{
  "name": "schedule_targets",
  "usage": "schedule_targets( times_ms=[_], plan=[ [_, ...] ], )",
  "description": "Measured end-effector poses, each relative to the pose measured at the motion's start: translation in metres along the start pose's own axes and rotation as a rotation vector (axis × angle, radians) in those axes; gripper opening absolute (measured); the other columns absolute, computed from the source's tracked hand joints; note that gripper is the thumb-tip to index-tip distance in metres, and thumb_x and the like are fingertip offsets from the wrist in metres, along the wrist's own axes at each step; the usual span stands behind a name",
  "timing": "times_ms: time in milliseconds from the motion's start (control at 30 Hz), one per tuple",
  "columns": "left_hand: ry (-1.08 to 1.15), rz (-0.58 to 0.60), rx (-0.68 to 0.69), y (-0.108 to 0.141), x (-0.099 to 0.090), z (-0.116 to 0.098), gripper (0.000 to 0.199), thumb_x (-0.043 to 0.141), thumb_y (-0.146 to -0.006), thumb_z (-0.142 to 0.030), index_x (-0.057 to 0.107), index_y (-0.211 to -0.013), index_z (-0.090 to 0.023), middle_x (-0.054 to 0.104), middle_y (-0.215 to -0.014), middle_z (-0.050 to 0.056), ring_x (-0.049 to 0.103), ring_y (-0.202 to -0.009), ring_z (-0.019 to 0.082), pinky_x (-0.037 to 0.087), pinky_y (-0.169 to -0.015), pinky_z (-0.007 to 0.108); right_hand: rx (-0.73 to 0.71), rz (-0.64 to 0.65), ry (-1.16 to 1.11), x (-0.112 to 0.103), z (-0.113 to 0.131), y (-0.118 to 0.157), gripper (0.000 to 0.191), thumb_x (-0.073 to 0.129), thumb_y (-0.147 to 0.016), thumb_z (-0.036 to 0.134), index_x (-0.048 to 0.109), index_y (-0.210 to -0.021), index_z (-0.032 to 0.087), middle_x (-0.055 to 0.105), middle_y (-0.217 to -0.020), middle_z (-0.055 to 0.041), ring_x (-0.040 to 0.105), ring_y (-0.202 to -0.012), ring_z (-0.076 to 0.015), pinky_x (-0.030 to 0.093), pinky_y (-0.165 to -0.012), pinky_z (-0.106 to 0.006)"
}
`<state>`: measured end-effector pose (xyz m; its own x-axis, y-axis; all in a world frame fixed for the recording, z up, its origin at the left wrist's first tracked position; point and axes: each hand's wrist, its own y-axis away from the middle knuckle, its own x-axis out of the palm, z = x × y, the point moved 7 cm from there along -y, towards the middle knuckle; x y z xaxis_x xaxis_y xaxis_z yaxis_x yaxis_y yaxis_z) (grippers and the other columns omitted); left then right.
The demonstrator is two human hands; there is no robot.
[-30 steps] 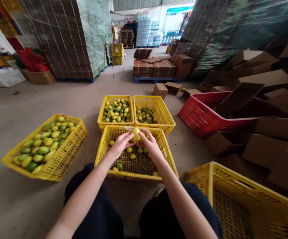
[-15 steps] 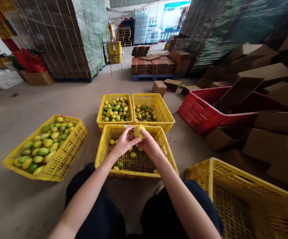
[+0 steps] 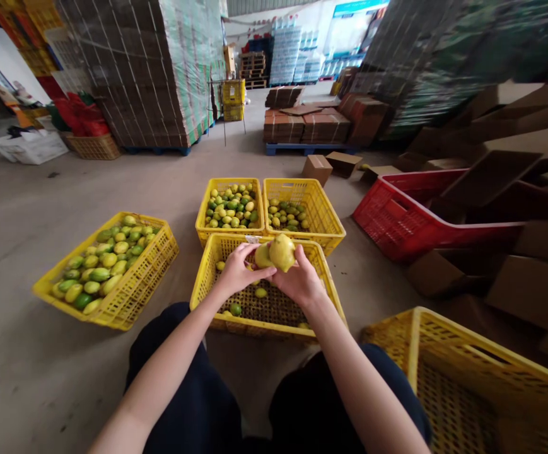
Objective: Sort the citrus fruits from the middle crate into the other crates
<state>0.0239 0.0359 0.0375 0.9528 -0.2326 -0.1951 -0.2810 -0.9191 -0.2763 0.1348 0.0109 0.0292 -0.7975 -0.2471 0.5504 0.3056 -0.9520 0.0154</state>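
Over the near yellow crate (image 3: pixel 274 310), my left hand (image 3: pixel 239 272) is closed around a yellow lemon (image 3: pixel 263 256). My right hand (image 3: pixel 303 277), palm turned up, holds another yellow lemon (image 3: pixel 282 252) right beside it, partly covering the first one. Below my hands, a few lemons (image 3: pixel 260 292) and a green one (image 3: pixel 235 309) lie scattered on the crate's slatted bottom. My hands hide part of the crate's inside.
Behind stand two yellow crates, a fuller one (image 3: pixel 199 221) and one (image 3: pixel 328 214) with fewer lemons. A tilted crate (image 3: pixel 145 277) of lemons is at left. At right are a yellow crate (image 3: pixel 463 343), a red crate (image 3: pixel 387 217) and cardboard boxes (image 3: pixel 533 290).
A second lemon now shows between my hands, where one was visible before. My right hand has turned palm up. The view has swung slightly left.
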Motion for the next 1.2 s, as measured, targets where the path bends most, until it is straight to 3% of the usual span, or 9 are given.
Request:
schedule_targets(
  times_ms=[167, 300, 433, 567, 733, 867, 1000, 1200],
  plan=[
    [0.095, -0.185, -0.005, -0.001, -0.014, -0.002, 0.057, 0.085, -0.055, -0.029, 0.067, -0.109, -0.023, 0.055, -0.119, 0.009, 0.054, -0.105, 0.025, 0.050, -0.076, 0.029, -0.043, -0.051, 0.036, -0.005, 0.006, 0.000, 0.054, 0.059, -0.070, 0.069, 0.060, -0.106, 0.029, 0.067, -0.111, -0.0041, 0.063, -0.096, -0.0233, 0.051, -0.082, -0.042],
    [0.242, -0.257, -0.028, -0.005, -0.019, -0.001, 0.065, 0.083, -0.058, -0.026, 0.061, -0.119, -0.023, 0.058, -0.121, 0.009, 0.058, -0.098, 0.020, 0.050, -0.079, 0.030, -0.226, -0.276, 0.116, -0.023, 0.027, 0.001, 0.041, 0.071, -0.069, 0.050, 0.059, -0.103, 0.030, 0.066, -0.103, 0.0000, 0.063, -0.090, -0.0178, 0.052, -0.075, -0.032],
    [0.379, -0.218, -0.034, -0.004, -0.016, 0.001, 0.068, 0.084, -0.057, -0.023, 0.058, -0.120, -0.023, 0.058, -0.125, 0.009, 0.062, -0.096, 0.018, 0.049, -0.088, 0.033, -0.348, -0.392, 0.337, -0.026, 0.040, 0.006, 0.048, 0.079, -0.063, 0.038, 0.061, -0.106, 0.027, 0.067, -0.094, 0.0002, 0.063, -0.086, -0.0174, 0.052, -0.074, -0.031],
    [0.396, -0.156, -0.042, 0.003, -0.013, 0.000, 0.068, 0.082, -0.060, -0.022, 0.055, -0.122, -0.023, 0.060, -0.123, 0.008, 0.062, -0.101, 0.020, 0.048, -0.092, 0.033, -0.385, -0.330, 0.494, -0.021, 0.038, 0.006, 0.055, 0.083, -0.056, 0.034, 0.064, -0.106, 0.026, 0.068, -0.097, -0.0012, 0.063, -0.085, -0.0192, 0.052, -0.078, -0.035],
    [0.264, -0.111, 0.012, 0.005, -0.017, -0.010, 0.061, 0.081, -0.061, -0.020, 0.059, -0.118, -0.023, 0.059, -0.125, 0.008, 0.058, -0.111, 0.023, 0.044, -0.098, 0.035, -0.436, -0.289, 0.590, -0.022, 0.037, 0.006, 0.059, 0.083, -0.056, 0.037, 0.064, -0.111, 0.026, 0.066, -0.111, -0.0050, 0.061, -0.097, -0.0232, 0.052, -0.086, -0.040],
    [0.248, -0.088, 0.020, 0.000, -0.019, -0.014, 0.061, 0.081, -0.060, -0.020, 0.061, -0.117, -0.023, 0.058, -0.127, 0.008, 0.056, -0.114, 0.025, 0.042, -0.100, 0.038, -0.406, -0.295, 0.533, -0.020, 0.040, 0.006, 0.057, 0.084, -0.056, 0.033, 0.064, -0.109, 0.027, 0.067, -0.109, -0.0037, 0.062, -0.098, -0.0237, 0.052, -0.087, -0.040],
    [0.487, -0.018, -0.169, -0.006, -0.012, -0.005, 0.061, 0.083, -0.057, -0.019, 0.062, -0.114, -0.020, 0.064, -0.116, 0.008, 0.060, -0.105, 0.023, 0.044, -0.097, 0.038, -0.295, -0.279, 0.406, -0.017, 0.037, 0.004, 0.048, 0.079, -0.062, 0.036, 0.064, -0.106, 0.025, 0.069, -0.102, -0.0024, 0.065, -0.092, -0.0234, 0.054, -0.076, -0.036],
    [0.789, 0.154, -0.304, -0.005, 0.001, -0.013, 0.060, 0.074, -0.065, -0.023, 0.059, -0.123, -0.023, 0.063, -0.114, 0.004, 0.059, -0.100, 0.018, 0.048, -0.087, 0.028, -0.198, -0.231, 0.199, -0.017, 0.029, 0.002, 0.042, 0.077, -0.064, 0.040, 0.060, -0.100, 0.024, 0.069, -0.084, 0.0007, 0.064, -0.068, -0.0166, 0.053, -0.060, -0.030]
  ],
)
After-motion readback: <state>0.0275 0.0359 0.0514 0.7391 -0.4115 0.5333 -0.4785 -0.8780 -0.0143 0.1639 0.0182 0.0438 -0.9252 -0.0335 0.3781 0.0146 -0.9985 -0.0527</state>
